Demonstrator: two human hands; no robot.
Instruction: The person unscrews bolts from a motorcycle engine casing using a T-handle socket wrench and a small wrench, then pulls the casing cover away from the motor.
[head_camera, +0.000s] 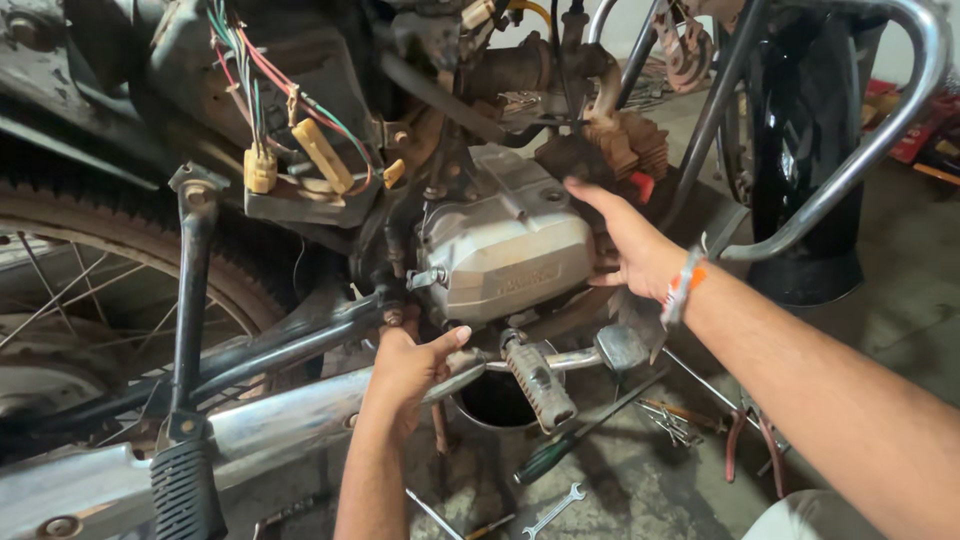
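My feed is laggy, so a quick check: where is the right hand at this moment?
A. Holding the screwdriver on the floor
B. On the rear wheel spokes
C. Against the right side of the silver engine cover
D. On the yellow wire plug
C: the right hand is pressed against the right side of the silver engine cover, while the screwdriver lies untouched on the floor and the left hand is below the cover.

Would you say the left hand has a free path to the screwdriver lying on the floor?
Probably yes: the left hand is near the screwdriver, though the footpeg juts between them, so it must reach beneath.
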